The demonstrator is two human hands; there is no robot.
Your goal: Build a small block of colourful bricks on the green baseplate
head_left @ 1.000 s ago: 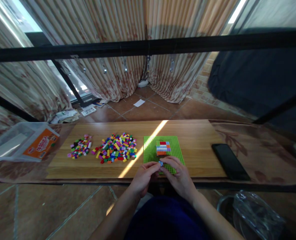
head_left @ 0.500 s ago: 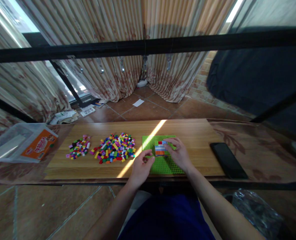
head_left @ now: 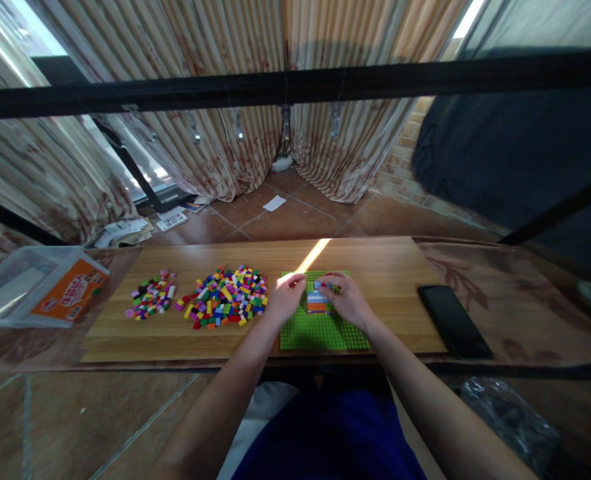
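Observation:
A small block build (head_left: 318, 304) of white, light blue and orange rows stands on the green baseplate (head_left: 320, 337). Over its far edge, my right hand (head_left: 349, 301) is closed in a pinch on a small blue brick (head_left: 318, 285), partly hidden by the fingers. Just left of the build, my left hand (head_left: 285, 300) hovers above the baseplate's left side with curled fingers and the thumb drawn in. Whatever sits between those left fingertips is too small to make out. Both hands hide parts of the baseplate's far half.
Left of the baseplate lie a large pile of colourful bricks (head_left: 230, 297) and a smaller pile (head_left: 152, 295). A clear plastic box (head_left: 22, 267) with an orange label stands at the far left. On the right rests a black phone (head_left: 454, 321). A black bar (head_left: 255, 87) crosses beyond the board.
From the near edge of the baseplate, my right hand has carried the blue brick forward to the build's far side. My left hand has moved forward too, to the build's left.

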